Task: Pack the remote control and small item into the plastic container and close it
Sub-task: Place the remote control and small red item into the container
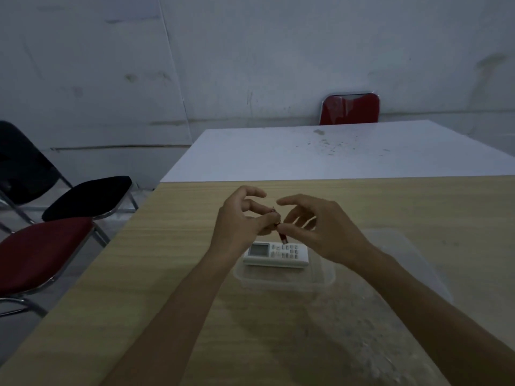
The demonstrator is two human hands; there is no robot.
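A white remote control [276, 254] lies in a clear plastic container [284, 280] on the wooden table [167, 274]. Above it, both hands meet around a small dark-red item [282, 237]. My left hand [242, 218] pinches its upper end between thumb and fingers. My right hand [317, 227] touches its lower part with thumb and forefinger, the other fingers spread. A clear lid [404, 246] lies on the table to the right, partly under my right forearm.
A white table [334, 154] abuts the far edge of the wooden one. A red chair [349, 108] stands behind it. At the left stand a red-seated chair [41, 252] and a black folding chair [83, 196].
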